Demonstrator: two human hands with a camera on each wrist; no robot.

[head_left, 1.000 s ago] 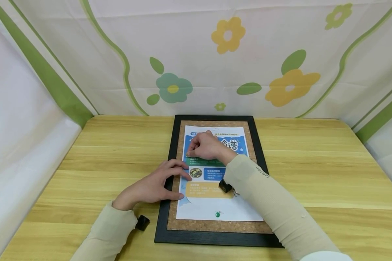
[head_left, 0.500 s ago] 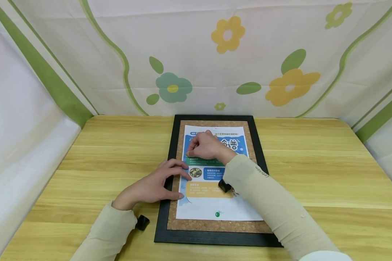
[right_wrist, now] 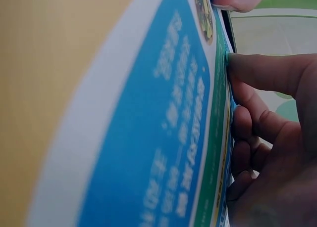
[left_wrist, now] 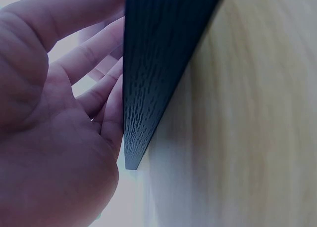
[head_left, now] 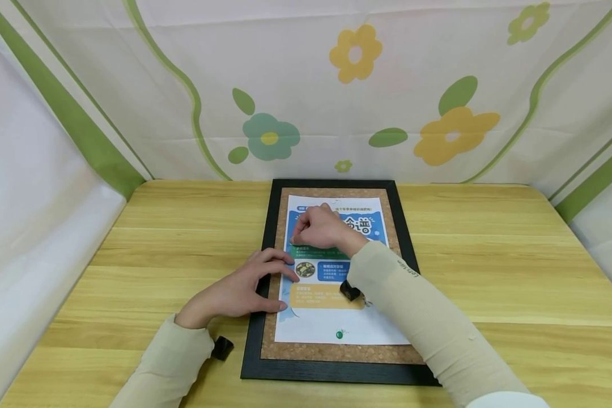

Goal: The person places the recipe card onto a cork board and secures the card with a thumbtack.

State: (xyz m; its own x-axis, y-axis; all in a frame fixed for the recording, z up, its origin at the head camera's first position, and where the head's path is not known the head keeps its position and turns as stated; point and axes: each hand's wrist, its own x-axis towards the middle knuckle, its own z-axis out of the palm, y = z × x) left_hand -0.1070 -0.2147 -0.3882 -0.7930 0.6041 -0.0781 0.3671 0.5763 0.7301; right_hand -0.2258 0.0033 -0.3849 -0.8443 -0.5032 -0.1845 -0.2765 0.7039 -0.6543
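A printed poster sheet [head_left: 336, 326] lies on a cork board [head_left: 306, 352] inside a black frame [head_left: 336, 372]. My right hand [head_left: 322, 226] is at the sheet's left side, thumb and forefinger together on a small green push pin [right_wrist: 228, 58], which is mostly hidden; its other fingers curl against the print. Across the frame's left side, my left hand [head_left: 239, 286] rests with spread fingers, fingertips and thumb touching the sheet's edge. A green push pin [head_left: 339, 335] stands in the sheet's bottom middle. A small pale thing at the top middle [head_left: 335, 201] is too small to tell.
The board lies on a wood-grain table [head_left: 489, 283], its far edge close to a white flowered curtain [head_left: 336, 113]. Black wrist cameras sit under the left sleeve [head_left: 163, 357] and the right sleeve [head_left: 428, 317], the right one above the sheet.
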